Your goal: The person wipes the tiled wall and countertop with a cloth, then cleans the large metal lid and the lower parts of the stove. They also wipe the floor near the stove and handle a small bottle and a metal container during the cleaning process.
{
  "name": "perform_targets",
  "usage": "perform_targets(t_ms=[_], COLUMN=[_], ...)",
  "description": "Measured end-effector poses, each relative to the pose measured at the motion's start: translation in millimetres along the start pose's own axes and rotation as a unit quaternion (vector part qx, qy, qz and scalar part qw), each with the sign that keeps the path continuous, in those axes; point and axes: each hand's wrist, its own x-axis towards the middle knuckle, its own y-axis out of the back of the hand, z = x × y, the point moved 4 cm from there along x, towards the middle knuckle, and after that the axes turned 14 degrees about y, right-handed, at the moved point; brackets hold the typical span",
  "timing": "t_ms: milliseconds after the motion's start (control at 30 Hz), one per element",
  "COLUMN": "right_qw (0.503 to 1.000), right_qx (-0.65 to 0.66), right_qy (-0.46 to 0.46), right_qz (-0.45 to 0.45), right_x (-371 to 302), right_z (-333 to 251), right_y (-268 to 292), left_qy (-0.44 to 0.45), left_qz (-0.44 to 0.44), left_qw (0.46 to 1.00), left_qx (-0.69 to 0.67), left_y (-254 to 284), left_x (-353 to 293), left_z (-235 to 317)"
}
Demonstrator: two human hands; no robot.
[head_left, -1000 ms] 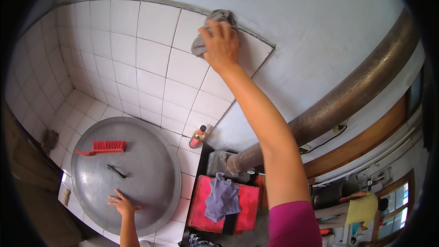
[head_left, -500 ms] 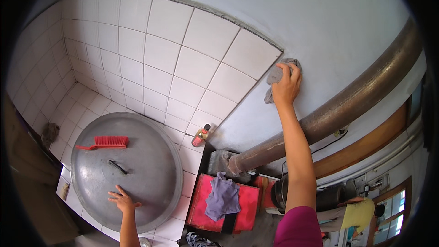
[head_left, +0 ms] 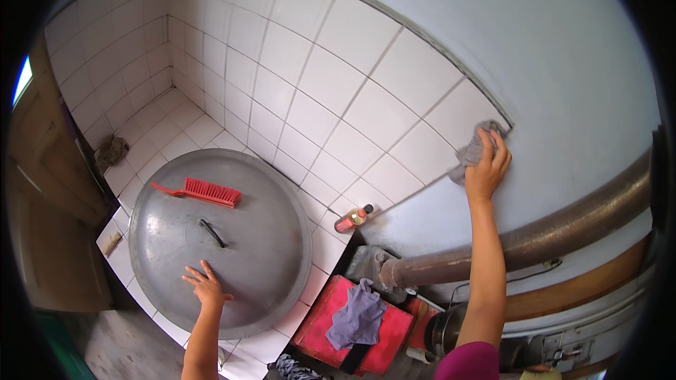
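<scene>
The left hand [head_left: 205,287] rests with fingers spread on one large round grey metal lid [head_left: 267,267], gripping nothing. On the lid's smooth, domed surface are one black bar handle [head_left: 213,233] and, beyond it, one red brush [head_left: 210,191] with stiff bristles. The right hand [head_left: 488,165] has its fingers curled over one crumpled grey cloth [head_left: 468,155], which lies beneath the fingertips and bulges out on their left, at the outer corner of the glossy square-tiled wall [head_left: 303,91]. Below the corner stand one dark-capped bottle [head_left: 352,219] and one thick, brown, rough-skinned pipe [head_left: 535,250].
</scene>
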Motion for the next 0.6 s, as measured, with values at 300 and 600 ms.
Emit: perform_targets(t_ms=[300,600], right_qw=[0.946,0.983], right_qx=[0.165,0.013], right_qy=[0.228,0.184], right_qz=[0.161,-0.005], right_x=[211,307], right_z=[-192,-215], right_y=[-112,-176], left_qy=[0.032,0.024], left_qz=[-0.018,0.007], left_qw=[0.997,0.999], left_qx=[-0.074,-0.029], left_y=[9,-9], left_x=[-6,1], left_z=[-5,2])
